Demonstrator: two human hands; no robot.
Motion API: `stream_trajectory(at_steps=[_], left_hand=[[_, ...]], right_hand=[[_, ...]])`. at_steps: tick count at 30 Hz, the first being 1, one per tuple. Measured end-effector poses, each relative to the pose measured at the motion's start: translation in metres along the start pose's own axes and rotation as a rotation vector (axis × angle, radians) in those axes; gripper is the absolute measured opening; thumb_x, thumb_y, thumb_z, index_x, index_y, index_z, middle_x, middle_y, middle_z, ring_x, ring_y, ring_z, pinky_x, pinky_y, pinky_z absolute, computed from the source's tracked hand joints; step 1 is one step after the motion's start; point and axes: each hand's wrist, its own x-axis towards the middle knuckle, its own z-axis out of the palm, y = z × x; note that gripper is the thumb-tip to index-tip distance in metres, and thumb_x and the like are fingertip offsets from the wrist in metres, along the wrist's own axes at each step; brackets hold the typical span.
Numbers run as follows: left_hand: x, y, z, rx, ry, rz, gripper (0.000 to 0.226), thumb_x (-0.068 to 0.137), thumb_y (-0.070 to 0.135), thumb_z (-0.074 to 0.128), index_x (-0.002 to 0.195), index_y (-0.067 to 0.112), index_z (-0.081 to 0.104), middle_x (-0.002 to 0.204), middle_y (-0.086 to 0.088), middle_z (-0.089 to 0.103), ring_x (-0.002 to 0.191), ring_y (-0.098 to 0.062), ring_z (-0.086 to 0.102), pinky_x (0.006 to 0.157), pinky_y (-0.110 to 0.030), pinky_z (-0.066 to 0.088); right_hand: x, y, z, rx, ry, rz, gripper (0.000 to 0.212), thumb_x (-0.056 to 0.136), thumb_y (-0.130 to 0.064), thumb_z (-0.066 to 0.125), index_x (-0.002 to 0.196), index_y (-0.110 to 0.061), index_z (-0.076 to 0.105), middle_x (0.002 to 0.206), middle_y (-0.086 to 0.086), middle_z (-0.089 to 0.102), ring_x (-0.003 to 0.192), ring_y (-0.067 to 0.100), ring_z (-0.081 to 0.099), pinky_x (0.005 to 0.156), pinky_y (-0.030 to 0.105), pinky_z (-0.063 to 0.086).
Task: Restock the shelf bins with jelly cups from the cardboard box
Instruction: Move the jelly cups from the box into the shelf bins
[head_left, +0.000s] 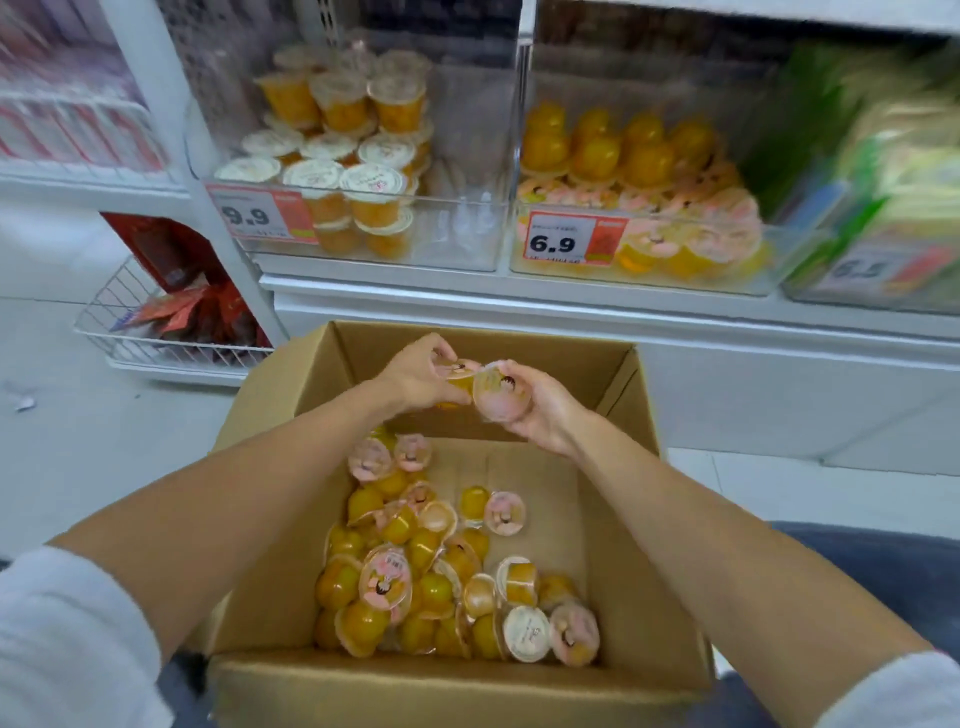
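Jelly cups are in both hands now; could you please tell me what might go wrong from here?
The pink-lidded bin is heaped near its front rim, so added cups may roll out. The box also holds a white-lidded cup, which could land in the wrong bin.

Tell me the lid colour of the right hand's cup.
That cup has a pink lid; head view.

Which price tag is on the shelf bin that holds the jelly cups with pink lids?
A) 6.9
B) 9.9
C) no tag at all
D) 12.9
A: the 6.9 tag sits on the front of the bin holding the pink-lidded cups; the 9.9 tag is on the neighbouring bin with white-lidded cups.
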Motion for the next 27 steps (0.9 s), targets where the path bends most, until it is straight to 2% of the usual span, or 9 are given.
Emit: stream_trajectory(at_steps=[4, 9, 11, 13, 16, 18, 20, 24, 27], left_hand=[[-0.001, 0.092, -0.003, -0.141, 0.107, 0.150, 0.048, 0.066, 0.028, 0.086, 0.108, 0.021, 0.063, 0.101, 0.001, 0.065, 0.075, -0.011, 0.058, 0.062, -0.022, 0.048], [0.005, 0.187, -0.012, -0.199, 0.227, 0.353, 0.065, 0.065, 0.037, 0.084, 0.108, 0.017, 0.040, 0.100, -0.002, 0.053, 0.080, -0.017, 0.055, 0.065, -0.033, 0.050], [0.012, 0.217, -0.018, -0.141, 0.239, 0.401, 0.065, 0.066, 0.041, 0.084, 0.107, 0.015, 0.040, 0.094, 0.000, 0.051, 0.079, -0.014, 0.052, 0.065, -0.031, 0.048], [0.027, 0.241, -0.020, -0.078, 0.215, 0.414, 0.061, 0.067, 0.039, 0.083, 0.109, 0.017, 0.045, 0.099, 0.001, 0.057, 0.086, -0.014, 0.055, 0.063, -0.025, 0.045], [0.060, 0.266, -0.014, 0.026, 0.179, 0.392, 0.065, 0.068, 0.033, 0.083, 0.121, 0.019, 0.049, 0.117, -0.002, 0.058, 0.101, -0.018, 0.056, 0.073, -0.027, 0.048], [0.085, 0.281, -0.006, 0.047, 0.152, 0.362, 0.085, 0.067, 0.032, 0.084, 0.137, 0.016, 0.038, 0.130, -0.006, 0.053, 0.110, -0.023, 0.054, 0.083, -0.031, 0.051], [0.109, 0.295, 0.000, 0.075, 0.187, 0.325, 0.098, 0.069, 0.034, 0.083, 0.146, 0.008, 0.028, 0.136, -0.011, 0.049, 0.117, -0.027, 0.053, 0.085, -0.030, 0.049], [0.147, 0.311, -0.002, 0.243, 0.223, 0.362, 0.076, 0.072, 0.040, 0.077, 0.136, 0.017, 0.042, 0.124, -0.006, 0.058, 0.105, -0.024, 0.059, 0.075, -0.028, 0.046], [0.159, 0.302, -0.018, 0.411, 0.115, 0.377, 0.067, 0.075, 0.039, 0.074, 0.135, 0.025, 0.047, 0.125, -0.004, 0.058, 0.098, -0.019, 0.055, 0.074, -0.027, 0.044]], right_hand=[[-0.049, -0.082, -0.021, 0.025, 0.066, -0.257, 0.032, 0.100, -0.029, 0.044, 0.119, -0.005, 0.055, 0.114, 0.015, 0.063, 0.101, 0.027, 0.062, 0.088, 0.038, 0.051], [-0.093, -0.169, -0.041, -0.047, 0.247, -0.521, 0.016, 0.097, -0.029, 0.050, 0.087, -0.021, 0.060, 0.097, 0.002, 0.064, 0.095, 0.020, 0.061, 0.093, 0.037, 0.047], [-0.099, -0.198, -0.055, -0.134, 0.400, -0.620, 0.011, 0.089, -0.032, 0.059, 0.094, -0.024, 0.065, 0.101, -0.002, 0.064, 0.101, 0.020, 0.061, 0.091, 0.039, 0.049], [-0.093, -0.222, -0.076, -0.269, 0.516, -0.688, 0.033, 0.082, -0.033, 0.067, 0.112, -0.019, 0.066, 0.109, -0.001, 0.065, 0.105, 0.021, 0.061, 0.088, 0.037, 0.052], [-0.078, -0.249, -0.104, -0.427, 0.600, -0.753, 0.044, 0.083, -0.028, 0.072, 0.122, -0.014, 0.058, 0.113, 0.002, 0.060, 0.103, 0.018, 0.059, 0.074, 0.024, 0.048], [-0.060, -0.265, -0.119, -0.460, 0.619, -0.759, 0.054, 0.075, -0.035, 0.077, 0.120, -0.018, 0.054, 0.111, 0.002, 0.060, 0.100, 0.019, 0.062, 0.073, 0.029, 0.055], [-0.032, -0.281, -0.137, -0.462, 0.645, -0.774, 0.068, 0.059, -0.046, 0.078, 0.117, -0.019, 0.053, 0.109, 0.005, 0.066, 0.098, 0.024, 0.067, 0.083, 0.041, 0.058], [-0.003, -0.305, -0.145, -0.550, 0.687, -0.788, 0.050, 0.067, -0.022, 0.078, 0.110, -0.008, 0.059, 0.100, 0.009, 0.066, 0.091, 0.024, 0.064, 0.084, 0.038, 0.056], [0.023, -0.310, -0.149, -0.654, 0.693, -0.852, 0.048, 0.080, -0.007, 0.069, 0.123, -0.012, 0.048, 0.113, 0.011, 0.060, 0.102, 0.025, 0.060, 0.085, 0.032, 0.050]])
